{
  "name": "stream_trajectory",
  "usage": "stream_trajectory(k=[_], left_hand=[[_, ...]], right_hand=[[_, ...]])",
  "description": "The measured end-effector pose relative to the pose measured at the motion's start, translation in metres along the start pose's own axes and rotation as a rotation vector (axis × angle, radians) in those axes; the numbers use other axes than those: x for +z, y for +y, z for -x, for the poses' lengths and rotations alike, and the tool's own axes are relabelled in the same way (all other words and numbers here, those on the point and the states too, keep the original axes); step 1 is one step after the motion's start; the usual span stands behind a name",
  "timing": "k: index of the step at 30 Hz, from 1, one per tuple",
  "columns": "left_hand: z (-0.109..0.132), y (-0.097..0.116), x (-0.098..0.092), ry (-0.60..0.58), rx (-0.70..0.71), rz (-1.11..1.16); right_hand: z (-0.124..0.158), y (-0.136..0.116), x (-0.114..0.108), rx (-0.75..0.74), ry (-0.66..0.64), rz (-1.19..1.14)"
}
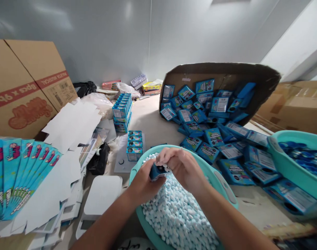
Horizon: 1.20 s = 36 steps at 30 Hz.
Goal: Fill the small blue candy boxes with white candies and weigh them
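Note:
My left hand [145,184] is wrapped round a small blue candy box [155,172], tilted, with a dark opening at its top. Right above that opening is my right hand [186,168], its fingers curled round a few white candies that show beneath the fingertips. Both hands are over a turquoise tub [227,195] heaped with small white and pale-blue candies [184,211]. How full the box is cannot be seen.
Many blue boxes [213,137] spill from a tipped carton [262,74]. A second tub [275,139] at right holds shiny blue pieces. Left stand a white scale [103,194], fanned printed sheets [20,173] and a large carton [25,86]. Small boxes stand in rows [134,152] behind the tub.

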<state>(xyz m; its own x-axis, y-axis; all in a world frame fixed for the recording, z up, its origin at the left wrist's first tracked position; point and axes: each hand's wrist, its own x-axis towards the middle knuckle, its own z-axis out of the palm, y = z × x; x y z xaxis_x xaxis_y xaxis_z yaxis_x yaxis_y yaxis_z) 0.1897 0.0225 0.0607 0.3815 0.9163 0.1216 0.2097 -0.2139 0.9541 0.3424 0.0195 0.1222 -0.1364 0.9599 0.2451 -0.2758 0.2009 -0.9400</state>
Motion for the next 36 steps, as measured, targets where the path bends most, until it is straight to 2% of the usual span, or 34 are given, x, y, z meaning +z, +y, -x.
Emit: stream_trajectory(k=[5,8,10,12,14,17,20,29,36], left_hand=[[-0.001,-0.001,0.005,-0.003,0.160,-0.108],[0.000,-0.003,0.006,0.011,0.172,-0.124],[0.001,-0.004,0.005,0.003,0.158,-0.114],[0.002,-0.006,0.004,-0.029,0.150,-0.076],[0.003,-0.007,0.002,-0.044,0.139,-0.031],[0.004,-0.010,0.001,-0.019,0.108,0.017],[0.003,-0.012,0.001,-0.003,0.088,0.042],[0.003,-0.009,0.001,-0.027,0.095,0.049],[0.002,-0.007,0.001,-0.016,0.100,0.052]], right_hand=[[-0.002,-0.004,0.015,0.070,0.076,-0.173],[0.001,-0.004,0.017,0.050,0.088,-0.157],[0.003,-0.004,0.012,-0.018,0.107,-0.102],[0.003,-0.006,0.002,-0.121,0.109,0.057],[0.003,-0.009,-0.011,-0.193,0.064,0.361],[0.000,-0.015,-0.027,-0.180,-0.052,0.803],[-0.002,-0.017,-0.035,-0.138,-0.124,0.961],[0.000,-0.016,-0.025,-0.138,-0.234,0.980],[0.000,-0.011,-0.019,-0.198,-0.302,0.786]])
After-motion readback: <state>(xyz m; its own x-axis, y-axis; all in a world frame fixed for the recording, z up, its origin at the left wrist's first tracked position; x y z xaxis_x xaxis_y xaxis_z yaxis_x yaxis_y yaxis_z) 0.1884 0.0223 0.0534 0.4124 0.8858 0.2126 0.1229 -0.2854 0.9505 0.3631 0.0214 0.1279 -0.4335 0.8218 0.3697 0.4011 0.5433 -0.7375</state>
